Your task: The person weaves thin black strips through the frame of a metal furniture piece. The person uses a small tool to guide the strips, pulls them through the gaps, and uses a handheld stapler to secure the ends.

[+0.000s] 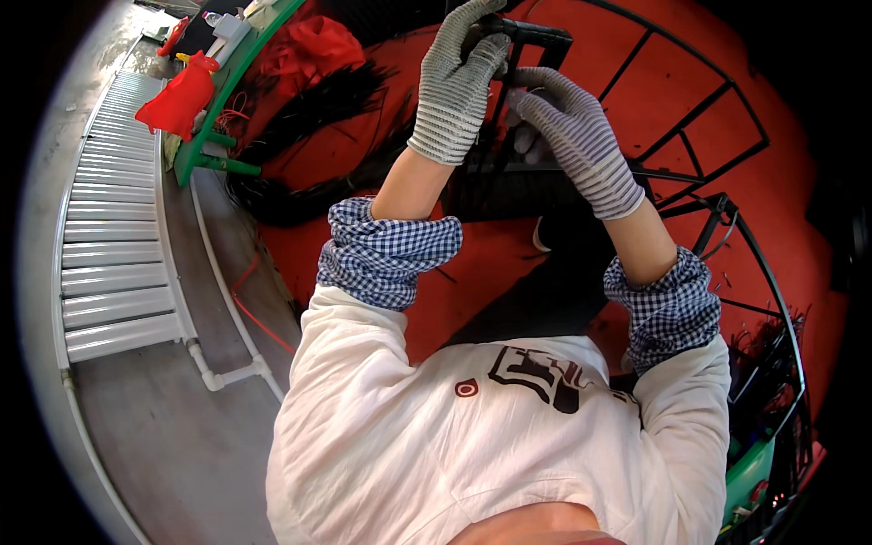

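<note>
My left hand (459,84), in a grey-and-white striped knit glove, is closed round the top corner of a black frame (543,36), its thumb along the bar. Just right of that bar, my right hand (574,136) wears a matching glove. Its fingers are bent and drawn together close to the frame's upright; what they pinch, if anything, is too small or hidden to tell. Below the hands, the lower part of the frame is dark and hard to separate from the shadow.
Black strands (304,118) lie bunched on the red floor (391,259) at left, near a crumpled red bag (313,45). Thin black bar frames (727,163) stand at right. A green-edged table (204,136) and a white radiator (113,227) are at far left.
</note>
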Action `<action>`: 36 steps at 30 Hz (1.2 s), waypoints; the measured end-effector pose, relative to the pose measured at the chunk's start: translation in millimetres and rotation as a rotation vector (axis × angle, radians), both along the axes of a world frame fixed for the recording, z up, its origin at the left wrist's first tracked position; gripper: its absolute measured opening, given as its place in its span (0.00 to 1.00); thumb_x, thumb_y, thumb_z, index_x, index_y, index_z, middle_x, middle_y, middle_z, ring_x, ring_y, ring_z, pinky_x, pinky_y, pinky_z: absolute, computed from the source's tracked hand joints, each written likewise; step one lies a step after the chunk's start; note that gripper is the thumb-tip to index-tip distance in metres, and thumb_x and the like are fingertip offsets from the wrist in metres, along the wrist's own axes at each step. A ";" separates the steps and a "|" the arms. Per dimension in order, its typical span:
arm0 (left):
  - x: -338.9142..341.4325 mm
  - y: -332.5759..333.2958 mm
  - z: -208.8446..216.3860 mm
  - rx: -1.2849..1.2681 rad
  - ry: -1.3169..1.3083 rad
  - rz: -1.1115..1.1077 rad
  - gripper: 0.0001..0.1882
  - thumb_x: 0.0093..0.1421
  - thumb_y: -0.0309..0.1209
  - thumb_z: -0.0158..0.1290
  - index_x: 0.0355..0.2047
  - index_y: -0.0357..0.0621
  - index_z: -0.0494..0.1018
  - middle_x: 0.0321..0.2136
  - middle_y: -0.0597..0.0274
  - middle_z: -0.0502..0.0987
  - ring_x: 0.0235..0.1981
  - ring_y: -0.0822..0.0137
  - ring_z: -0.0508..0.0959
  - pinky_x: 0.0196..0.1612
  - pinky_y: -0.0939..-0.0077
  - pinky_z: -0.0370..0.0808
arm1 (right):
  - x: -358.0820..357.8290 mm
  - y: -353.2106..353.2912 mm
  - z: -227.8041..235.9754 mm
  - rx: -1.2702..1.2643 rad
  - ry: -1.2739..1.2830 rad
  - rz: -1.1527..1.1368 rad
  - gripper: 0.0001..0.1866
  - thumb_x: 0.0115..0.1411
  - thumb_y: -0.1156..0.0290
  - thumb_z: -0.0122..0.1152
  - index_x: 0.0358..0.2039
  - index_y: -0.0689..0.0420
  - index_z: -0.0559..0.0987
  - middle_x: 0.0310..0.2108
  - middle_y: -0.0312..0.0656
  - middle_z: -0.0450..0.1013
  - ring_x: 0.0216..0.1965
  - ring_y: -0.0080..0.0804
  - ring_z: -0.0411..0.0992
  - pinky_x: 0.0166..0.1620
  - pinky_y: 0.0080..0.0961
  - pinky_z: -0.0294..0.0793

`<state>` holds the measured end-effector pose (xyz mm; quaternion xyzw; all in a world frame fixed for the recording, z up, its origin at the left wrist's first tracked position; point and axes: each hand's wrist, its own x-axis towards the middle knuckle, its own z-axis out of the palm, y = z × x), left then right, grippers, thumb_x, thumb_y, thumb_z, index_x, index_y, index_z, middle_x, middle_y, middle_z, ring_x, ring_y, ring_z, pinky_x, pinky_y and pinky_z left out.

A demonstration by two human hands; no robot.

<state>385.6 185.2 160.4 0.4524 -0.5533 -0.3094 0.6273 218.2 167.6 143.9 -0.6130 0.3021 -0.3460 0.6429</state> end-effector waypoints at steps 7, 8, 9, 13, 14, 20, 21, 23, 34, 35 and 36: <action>5.2 -3.6 -5.7 -0.149 -0.126 0.014 0.24 0.70 0.23 0.52 0.66 0.39 0.66 0.60 0.60 0.74 0.56 0.68 0.76 0.60 0.74 0.71 | -4.2 -4.2 -9.7 0.108 -0.185 0.079 0.21 0.69 0.62 0.64 0.57 0.60 0.77 0.31 0.37 0.79 0.25 0.21 0.78 0.26 0.18 0.81; 6.4 -3.0 -6.7 -0.145 -0.152 0.029 0.24 0.70 0.24 0.52 0.66 0.39 0.66 0.60 0.59 0.74 0.56 0.68 0.76 0.60 0.74 0.71 | -5.1 -3.2 -10.4 0.109 -0.209 0.086 0.21 0.69 0.62 0.63 0.57 0.60 0.77 0.31 0.37 0.79 0.25 0.21 0.78 0.26 0.18 0.81; 7.5 -2.3 -7.6 -0.142 -0.179 0.042 0.24 0.70 0.24 0.52 0.66 0.39 0.66 0.60 0.59 0.74 0.56 0.68 0.76 0.59 0.74 0.71 | -5.8 -2.6 -10.7 0.113 -0.199 0.085 0.21 0.69 0.62 0.63 0.57 0.60 0.77 0.30 0.37 0.79 0.25 0.21 0.78 0.26 0.18 0.81; 7.7 -0.9 -10.1 -0.131 -0.186 0.022 0.24 0.70 0.26 0.54 0.65 0.39 0.67 0.60 0.58 0.74 0.57 0.67 0.75 0.60 0.73 0.71 | -9.6 -1.9 -10.3 0.125 -0.215 0.100 0.21 0.70 0.61 0.63 0.57 0.61 0.77 0.30 0.37 0.79 0.25 0.21 0.78 0.26 0.17 0.81; 6.7 -0.5 -10.1 -0.148 -0.179 0.018 0.24 0.70 0.26 0.54 0.65 0.39 0.67 0.60 0.58 0.74 0.57 0.67 0.75 0.60 0.74 0.71 | -10.5 -1.9 -10.1 0.132 -0.217 0.097 0.21 0.70 0.61 0.63 0.57 0.61 0.77 0.29 0.37 0.79 0.25 0.21 0.78 0.26 0.17 0.81; 0.3 3.4 -8.6 -0.102 -0.145 0.033 0.25 0.70 0.28 0.55 0.65 0.39 0.67 0.59 0.58 0.74 0.56 0.67 0.76 0.59 0.74 0.71 | -15.1 -0.4 -10.6 0.095 -0.174 0.094 0.22 0.70 0.60 0.63 0.57 0.60 0.77 0.27 0.36 0.78 0.25 0.21 0.78 0.26 0.17 0.81; 0.2 3.7 -8.8 -0.105 -0.144 0.034 0.25 0.70 0.28 0.55 0.65 0.39 0.67 0.59 0.59 0.74 0.55 0.67 0.76 0.59 0.75 0.72 | -15.3 0.2 -10.8 0.096 -0.171 0.096 0.22 0.70 0.60 0.63 0.58 0.60 0.77 0.27 0.36 0.78 0.24 0.21 0.78 0.26 0.17 0.81; 0.7 3.3 -10.1 -0.122 -0.141 0.038 0.24 0.70 0.26 0.55 0.65 0.43 0.68 0.57 0.61 0.76 0.52 0.70 0.77 0.56 0.76 0.73 | -15.0 1.1 -11.0 0.106 -0.154 0.090 0.23 0.70 0.59 0.63 0.58 0.60 0.76 0.27 0.36 0.77 0.24 0.21 0.78 0.26 0.17 0.81; -1.5 7.1 -10.0 -0.130 -0.159 0.005 0.25 0.70 0.28 0.55 0.66 0.40 0.67 0.59 0.59 0.74 0.53 0.68 0.77 0.57 0.75 0.73 | -14.2 4.2 -10.0 0.173 -0.197 0.093 0.17 0.69 0.63 0.63 0.54 0.59 0.77 0.26 0.33 0.74 0.24 0.20 0.75 0.25 0.18 0.77; -2.2 8.4 -8.4 -0.083 -0.123 0.000 0.25 0.70 0.28 0.55 0.66 0.40 0.66 0.58 0.60 0.75 0.52 0.69 0.77 0.56 0.76 0.73 | -13.6 4.5 -10.1 0.185 -0.204 0.089 0.17 0.69 0.63 0.64 0.53 0.59 0.77 0.26 0.32 0.74 0.23 0.20 0.75 0.25 0.18 0.76; -3.4 10.0 -7.2 -0.035 -0.088 -0.005 0.25 0.70 0.28 0.55 0.66 0.40 0.66 0.57 0.61 0.75 0.51 0.70 0.77 0.55 0.76 0.74 | -13.7 4.0 -9.8 0.188 -0.191 0.085 0.16 0.69 0.63 0.64 0.52 0.58 0.77 0.26 0.32 0.73 0.23 0.19 0.74 0.24 0.18 0.75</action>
